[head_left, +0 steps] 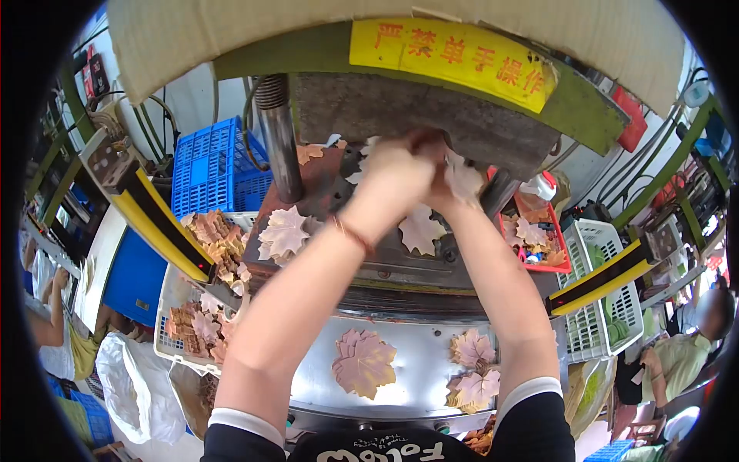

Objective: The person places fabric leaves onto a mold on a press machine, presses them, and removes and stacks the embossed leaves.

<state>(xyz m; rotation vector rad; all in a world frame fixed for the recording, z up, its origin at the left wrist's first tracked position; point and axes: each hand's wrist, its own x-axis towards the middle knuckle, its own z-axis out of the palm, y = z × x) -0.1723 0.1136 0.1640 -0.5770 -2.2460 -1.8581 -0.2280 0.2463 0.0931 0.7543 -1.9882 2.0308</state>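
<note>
From where I stand, the pale pink, leaf-shaped pieces with jagged edges lie mostly on the dark, flat metal bed of the press. One (422, 229) sits just below the hands, another (283, 232) well off on the bed's left side, and a paler leaf (464, 183) shows right beside the right hand (439, 171). They look spread out singly, I'd guess so that each lies flat in its own spot.

Both hands are together under the heavy grey steel block (416, 115). The left hand (399, 179) is blurred, with the fingers seemingly drawn in rather than spread; I can't tell how far open it is or whether it has hold of anything. The right hand is just as smeared, touching or overlapping the left, and its grip is equally unreadable.

Nearer the body, a neat overlapping pile of leaves (363, 363) rests on the shiny silver metal shelf (315, 377), with looser bunches (473, 389) to its right. That probably keeps them within short reach of both arms. More leaves crowd the white plastic basket (171, 350) on the left, and some lie in the shallow red plastic tray (568, 258) on the right. Above hangs a yellow sign with red characters (454, 58).
</note>
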